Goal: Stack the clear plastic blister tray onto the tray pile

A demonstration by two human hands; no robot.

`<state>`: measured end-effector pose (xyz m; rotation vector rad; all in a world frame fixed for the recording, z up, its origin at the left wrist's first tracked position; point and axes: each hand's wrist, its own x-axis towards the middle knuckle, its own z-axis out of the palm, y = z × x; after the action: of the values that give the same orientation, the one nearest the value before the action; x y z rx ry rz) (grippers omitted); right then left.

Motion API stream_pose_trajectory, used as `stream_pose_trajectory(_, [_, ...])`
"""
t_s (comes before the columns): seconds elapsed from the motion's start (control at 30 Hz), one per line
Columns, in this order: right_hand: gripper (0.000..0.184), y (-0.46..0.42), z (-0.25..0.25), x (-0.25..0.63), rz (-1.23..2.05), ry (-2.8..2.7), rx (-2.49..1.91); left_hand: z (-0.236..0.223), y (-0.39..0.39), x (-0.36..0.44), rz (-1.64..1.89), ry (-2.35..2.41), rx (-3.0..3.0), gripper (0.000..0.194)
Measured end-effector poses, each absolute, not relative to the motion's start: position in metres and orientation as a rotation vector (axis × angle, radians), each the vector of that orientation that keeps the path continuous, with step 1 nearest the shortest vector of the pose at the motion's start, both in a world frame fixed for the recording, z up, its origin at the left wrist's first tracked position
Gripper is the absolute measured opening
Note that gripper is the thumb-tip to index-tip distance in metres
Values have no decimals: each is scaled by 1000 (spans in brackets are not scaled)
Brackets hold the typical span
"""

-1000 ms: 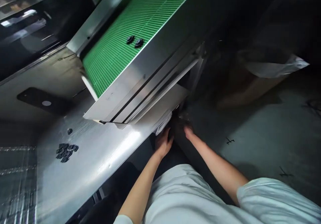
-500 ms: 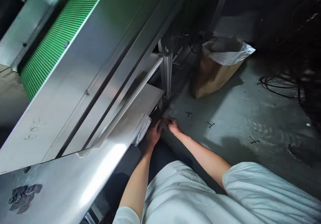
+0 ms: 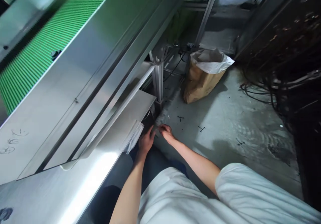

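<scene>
**Both hands low at the corner of the steel shelf**

The left hand [image 3: 145,141] and the right hand [image 3: 165,132] meet just below the far corner of the flat stainless-steel shelf [image 3: 130,117], beside the upright aluminium leg [image 3: 157,78] of the conveyor frame. Between them sits a small dark object [image 3: 148,118], tucked in shadow under the shelf's corner; its shape is too dim to make out. The left hand's fingers curl up against it, and the right hand's fingertips are drawn together next to a pale, crinkled bit of material [image 3: 158,121], seemingly pinching it, though the grip is not fully clear. A clear plastic sleeve [image 3: 134,137] hangs off the shelf's near edge, touching the left wrist.

Above runs the green ribbed conveyor belt [image 3: 37,53] in its steel side rail. On the grey concrete floor [image 3: 225,117], well apart, stands a brown paper sack with a white liner [image 3: 203,75].

To handle this well, I judge the left hand should steady the dark object while the right works with fingertips only, keeping the wrists clear of the shelf's sharp edge and the hanging sleeve.
</scene>
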<state>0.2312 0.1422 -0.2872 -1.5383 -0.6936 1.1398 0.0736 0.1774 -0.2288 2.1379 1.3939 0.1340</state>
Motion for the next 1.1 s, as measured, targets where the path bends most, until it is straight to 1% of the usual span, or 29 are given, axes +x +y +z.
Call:
stream_pose_trajectory(0.4, [33, 135, -284, 236, 1150, -654, -1520, -234, 179, 74, 77, 1449, 2140, 49])
stream_pose_trajectory(0.6, [33, 126, -281, 243, 1177, -628, -1539, -237, 181, 76, 87, 1525, 2141, 52])
stream_pose_trajectory(1.1, [31, 66, -266, 285, 1194, -632, -1641, -240, 187, 72, 42, 1591, 2143, 53])
